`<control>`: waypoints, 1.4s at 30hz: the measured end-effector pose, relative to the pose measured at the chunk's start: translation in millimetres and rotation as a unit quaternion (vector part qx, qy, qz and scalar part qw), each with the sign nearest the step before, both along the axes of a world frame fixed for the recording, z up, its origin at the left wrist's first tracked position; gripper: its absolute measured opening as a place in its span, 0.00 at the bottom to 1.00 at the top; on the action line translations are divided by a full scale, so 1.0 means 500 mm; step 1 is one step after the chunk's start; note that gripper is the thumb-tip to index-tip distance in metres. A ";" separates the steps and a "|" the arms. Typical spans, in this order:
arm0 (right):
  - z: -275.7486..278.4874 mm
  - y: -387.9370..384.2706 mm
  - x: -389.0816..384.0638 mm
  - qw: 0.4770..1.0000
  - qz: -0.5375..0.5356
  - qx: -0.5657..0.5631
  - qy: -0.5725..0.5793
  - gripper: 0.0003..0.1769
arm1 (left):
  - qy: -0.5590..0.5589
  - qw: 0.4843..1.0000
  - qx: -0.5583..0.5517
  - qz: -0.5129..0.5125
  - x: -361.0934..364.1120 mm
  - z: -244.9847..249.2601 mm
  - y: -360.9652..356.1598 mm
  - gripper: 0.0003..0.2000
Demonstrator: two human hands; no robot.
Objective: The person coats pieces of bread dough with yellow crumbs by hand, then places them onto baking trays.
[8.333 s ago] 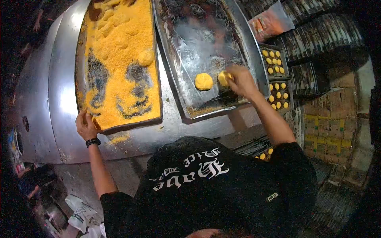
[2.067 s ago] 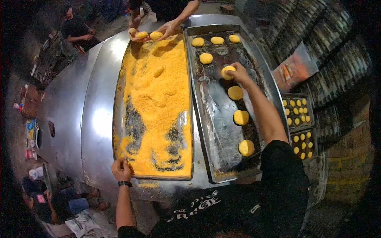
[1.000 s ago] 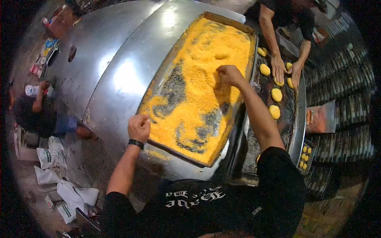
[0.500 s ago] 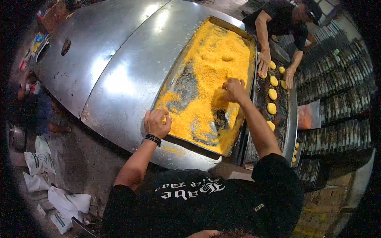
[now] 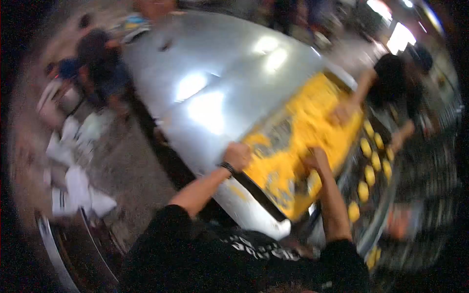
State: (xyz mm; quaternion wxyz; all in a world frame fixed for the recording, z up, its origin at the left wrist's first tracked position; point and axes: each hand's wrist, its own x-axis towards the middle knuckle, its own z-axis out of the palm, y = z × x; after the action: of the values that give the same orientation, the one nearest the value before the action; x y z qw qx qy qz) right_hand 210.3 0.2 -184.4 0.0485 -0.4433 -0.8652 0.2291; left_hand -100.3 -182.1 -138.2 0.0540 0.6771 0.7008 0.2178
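The frame is blurred by motion. A large metal tray (image 5: 267, 198) holds a layer of yellow crumbs (image 5: 312, 115), with grey metal showing through in patches. My left hand (image 5: 238, 156), a dark band at its wrist, is closed over the near left corner of the tray. Down in the crumbs near the tray's right side is my right hand (image 5: 315, 158), its fingers smeared and partly hidden. Beyond it, a co-worker's hand (image 5: 343, 113) reaches into the far right part of the same tray.
The tray lies on a shiny metal table (image 5: 244, 83). To the right, several yellow oval pieces (image 5: 363, 191) lie in rows on a dark tray. Behind that stand blurred stacked racks (image 5: 435, 180). White bags (image 5: 78, 185) are on the floor at left, near another person (image 5: 100, 63).
The view has swung, so the table and tray appear further right and lower. The co-worker's one hand has moved from the oval pieces into the crumbs. My hands remain at the tray.
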 end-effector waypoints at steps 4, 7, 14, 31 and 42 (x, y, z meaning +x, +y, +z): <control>0.067 -0.087 0.075 0.998 -0.036 0.041 -0.002 0.26 | -0.054 0.998 0.037 0.015 0.088 -0.008 0.003 0.04; 0.081 -0.125 0.100 0.998 0.014 0.023 -0.048 0.22 | -0.091 0.995 0.043 -0.023 0.100 -0.004 -0.020 0.04; 0.100 -0.171 0.121 0.953 -0.171 0.064 0.241 0.19 | -0.129 0.989 0.063 -0.034 0.109 -0.005 -0.029 0.06; 0.109 -0.316 0.107 0.959 -0.183 0.089 0.197 0.23 | -0.109 0.991 0.065 -0.051 0.130 -0.046 -0.001 0.05; 0.138 -0.364 0.104 0.928 -0.224 0.111 0.274 0.19 | -0.103 0.992 0.051 -0.055 0.113 -0.051 0.002 0.06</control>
State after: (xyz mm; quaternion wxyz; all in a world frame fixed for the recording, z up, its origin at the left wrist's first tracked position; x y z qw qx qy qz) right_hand 262.1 -181.6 -115.2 0.3831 -0.5376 -0.7159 0.2275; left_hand -43.8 -181.0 -163.4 0.1031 0.6904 0.6414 0.3184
